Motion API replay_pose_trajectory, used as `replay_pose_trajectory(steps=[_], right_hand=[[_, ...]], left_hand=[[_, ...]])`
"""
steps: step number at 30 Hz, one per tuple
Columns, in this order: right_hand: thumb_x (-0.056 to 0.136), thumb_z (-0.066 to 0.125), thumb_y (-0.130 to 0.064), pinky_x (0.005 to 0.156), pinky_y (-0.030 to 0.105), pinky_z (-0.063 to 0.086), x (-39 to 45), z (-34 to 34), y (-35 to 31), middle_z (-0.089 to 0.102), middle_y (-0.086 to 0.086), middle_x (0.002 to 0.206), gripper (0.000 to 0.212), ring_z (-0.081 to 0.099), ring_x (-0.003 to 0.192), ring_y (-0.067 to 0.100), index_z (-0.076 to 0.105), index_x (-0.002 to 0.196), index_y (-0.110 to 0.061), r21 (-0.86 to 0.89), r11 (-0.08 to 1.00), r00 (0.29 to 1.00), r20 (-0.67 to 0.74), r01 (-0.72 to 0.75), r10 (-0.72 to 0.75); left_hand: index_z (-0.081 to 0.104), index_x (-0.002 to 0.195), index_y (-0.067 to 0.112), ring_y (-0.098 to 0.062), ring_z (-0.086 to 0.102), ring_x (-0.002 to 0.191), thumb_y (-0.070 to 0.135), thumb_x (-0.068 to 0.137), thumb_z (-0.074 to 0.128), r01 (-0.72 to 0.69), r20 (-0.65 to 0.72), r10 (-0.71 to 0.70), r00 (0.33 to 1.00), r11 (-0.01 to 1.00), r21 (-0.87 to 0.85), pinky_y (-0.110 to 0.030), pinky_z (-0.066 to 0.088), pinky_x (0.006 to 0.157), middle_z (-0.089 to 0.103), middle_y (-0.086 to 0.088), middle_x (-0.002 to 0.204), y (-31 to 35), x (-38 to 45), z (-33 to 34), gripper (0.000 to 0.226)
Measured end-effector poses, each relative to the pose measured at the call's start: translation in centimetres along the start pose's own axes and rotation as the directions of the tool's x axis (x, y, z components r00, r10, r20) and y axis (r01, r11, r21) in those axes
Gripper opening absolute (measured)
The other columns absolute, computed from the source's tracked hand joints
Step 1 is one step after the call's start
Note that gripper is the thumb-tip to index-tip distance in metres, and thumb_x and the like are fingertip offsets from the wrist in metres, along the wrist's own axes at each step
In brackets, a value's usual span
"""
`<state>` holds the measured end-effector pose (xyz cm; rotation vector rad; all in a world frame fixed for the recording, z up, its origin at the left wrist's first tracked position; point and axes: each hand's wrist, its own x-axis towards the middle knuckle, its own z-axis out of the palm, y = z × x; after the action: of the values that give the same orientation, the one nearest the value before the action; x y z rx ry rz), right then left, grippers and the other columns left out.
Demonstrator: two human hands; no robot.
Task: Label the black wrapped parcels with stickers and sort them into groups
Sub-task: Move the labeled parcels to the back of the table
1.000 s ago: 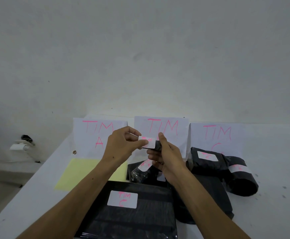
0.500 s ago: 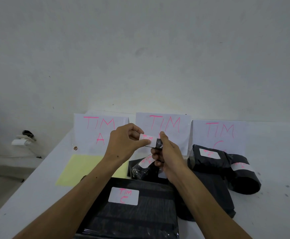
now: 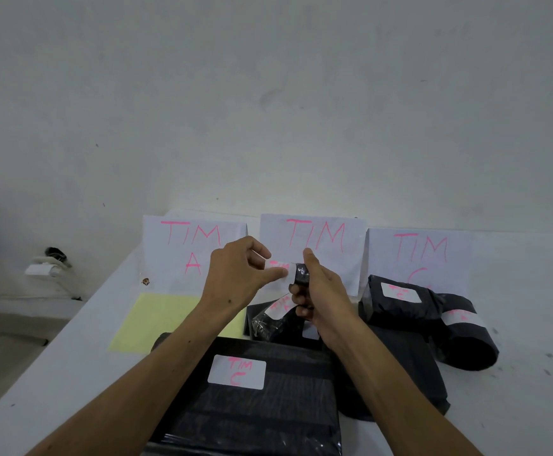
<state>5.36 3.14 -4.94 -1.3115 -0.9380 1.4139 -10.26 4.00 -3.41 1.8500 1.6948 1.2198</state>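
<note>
Sticking label (image 3: 280,269) with my left hand (image 3: 240,274) onto the small parcel (image 3: 301,274) gripped in my right hand (image 3: 321,297). Below my hands, several parcels already labelled; sorting remains.

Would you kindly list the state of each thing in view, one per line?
Left hand: pinching a sticker.
Right hand: gripping a small parcel.
Sticker: partly on the small parcel.
Small parcel: held above the table.
Big parcel: lying flat, labelled TIM C.
Rolled parcel: on its side, labelled.
Yellow sheet: flat on the table.
</note>
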Motion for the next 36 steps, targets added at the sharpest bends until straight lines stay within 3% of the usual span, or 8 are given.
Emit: replay_pose_trajectory(steps=[7,11,14,17,21,31,33,36], right_hand=[[0.102,0.045,-0.057,0.046,0.026,0.031,0.5,-0.7,0.0,0.051,0.001,0.059,0.050,0.038,0.046,0.012,0.060,0.110,-0.011,0.069,0.995,0.997,0.022,-0.071,0.069],[0.102,0.044,-0.058,0.047,0.026,0.030,0.5,-1.0,-0.3,0.049,0.001,0.058,0.049,0.036,0.046,0.012,0.059,0.106,-0.012,0.089,0.992,0.995,0.061,-0.091,0.085],[0.098,0.045,-0.066,0.048,0.026,0.031,0.1,-1.1,-0.8,0.051,0.001,0.060,0.054,0.038,0.047,0.012,0.059,0.101,-0.014,0.067,0.993,0.990,0.112,-0.095,0.087],[0.084,0.061,-0.074,0.051,0.026,0.033,-0.5,-1.6,-1.3,0.055,0.001,0.067,0.059,0.041,0.052,0.012,0.063,0.105,-0.019,-0.007,1.000,0.981,0.193,-0.031,0.032],[0.083,0.080,-0.048,0.051,0.024,0.038,-1.1,-2.0,-1.3,0.057,0.005,0.078,0.038,0.047,0.060,0.012,0.069,0.097,-0.015,-0.109,0.985,0.965,0.242,0.130,-0.101],[0.096,0.065,-0.044,0.056,0.029,0.043,-1.7,-2.6,-1.9,0.064,0.009,0.079,0.029,0.056,0.068,0.019,0.068,0.088,-0.016,0.029,0.993,0.965,0.237,0.110,-0.114],[0.096,0.065,-0.043,0.055,0.029,0.046,-1.8,-2.6,-2.0,0.066,0.009,0.079,0.031,0.058,0.070,0.020,0.068,0.093,-0.013,0.021,0.993,0.968,0.222,0.116,-0.118],[0.097,0.065,-0.041,0.054,0.028,0.050,-1.8,-2.4,-2.0,0.068,0.009,0.078,0.040,0.061,0.071,0.021,0.068,0.105,-0.001,-0.009,0.991,0.974,0.189,0.131,-0.127]], left_hand=[[0.065,0.086,0.025,-0.005,0.058,0.071,0.073,0.058,0.081,0.091,-0.002,-0.092,0.996,0.985,0.147,-0.025,0.044,0.060,0.061,0.010,0.077,0.1,-0.1,-0.2,0.058],[0.072,0.092,0.016,-0.014,0.073,0.081,0.051,0.067,0.089,0.246,0.215,-0.201,0.956,0.947,-0.207,-0.033,0.063,0.068,0.075,-0.002,0.088,0.2,0.0,-0.6,0.046],[0.074,0.098,0.006,-0.023,0.077,0.079,0.032,0.075,0.088,0.330,0.342,-0.203,0.917,0.869,-0.369,-0.032,0.063,0.070,0.078,-0.010,0.090,0.6,-0.1,-1.0,0.038],[0.073,0.100,0.001,-0.027,0.077,0.080,0.029,0.076,0.088,0.343,0.332,-0.206,0.921,0.831,-0.437,-0.030,0.062,0.069,0.078,-0.012,0.089,0.8,-0.2,-1.3,0.040],[0.074,0.099,-0.001,-0.030,0.077,0.084,0.028,0.075,0.086,0.361,0.331,-0.206,0.921,0.771,-0.525,-0.028,0.061,0.071,0.076,-0.019,0.093,0.9,-0.2,-1.3,0.039],[0.073,0.106,-0.005,-0.036,0.075,0.093,0.025,0.086,0.076,0.421,0.409,-0.167,0.897,0.601,-0.679,-0.025,0.063,0.073,0.075,-0.016,0.101,1.3,-0.2,-1.5,0.036],[0.072,0.106,-0.008,-0.039,0.075,0.092,0.019,0.090,0.073,0.435,0.409,-0.185,0.893,0.582,-0.687,-0.026,0.063,0.072,0.071,-0.013,0.096,1.4,-0.3,-1.5,0.031],[0.073,0.104,-0.006,-0.042,0.075,0.090,0.013,0.094,0.068,0.437,0.404,-0.199,0.893,0.600,-0.670,-0.028,0.064,0.070,0.069,-0.024,0.105,1.4,-0.4,-1.5,0.023]])
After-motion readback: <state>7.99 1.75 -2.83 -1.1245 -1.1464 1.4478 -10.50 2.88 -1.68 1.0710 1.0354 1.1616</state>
